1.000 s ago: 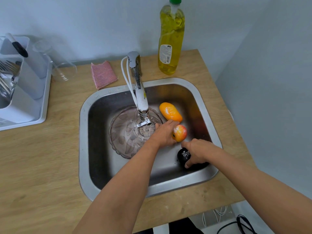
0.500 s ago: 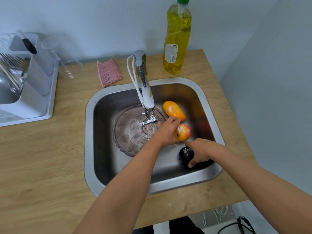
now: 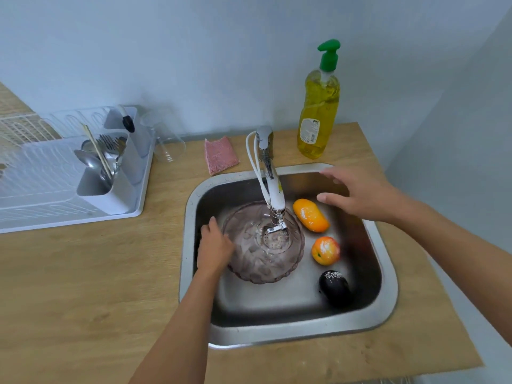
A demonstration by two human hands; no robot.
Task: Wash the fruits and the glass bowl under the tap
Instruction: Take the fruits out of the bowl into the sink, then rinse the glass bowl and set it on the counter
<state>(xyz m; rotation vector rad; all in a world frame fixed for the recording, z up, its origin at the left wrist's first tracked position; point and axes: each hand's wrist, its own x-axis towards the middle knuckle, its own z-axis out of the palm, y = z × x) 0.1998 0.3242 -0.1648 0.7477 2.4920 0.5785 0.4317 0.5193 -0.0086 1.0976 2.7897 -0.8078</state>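
A tinted glass bowl (image 3: 260, 259) lies in the steel sink (image 3: 388, 300) under the tap (image 3: 270, 176). My left hand (image 3: 214, 248) grips the bowl's left rim. To the bowl's right lie an orange mango (image 3: 310, 215), a red-yellow apple (image 3: 325, 250) and a dark plum-like fruit (image 3: 333, 286), all apart from my hands. My right hand (image 3: 357, 191) hovers open above the sink's back right corner, fingers spread toward the tap, holding nothing. No water stream is visible.
A yellow soap bottle (image 3: 318, 115) with a green pump stands behind the sink. A pink cloth (image 3: 221, 155) and a clear glass (image 3: 167, 142) lie on the wooden counter (image 3: 83, 286). A white dish rack (image 3: 69, 173) with cutlery sits left.
My left hand left the apple and took the bowl's left rim. My right hand let go of the dark fruit and rose toward the tap. The camera tilted up.
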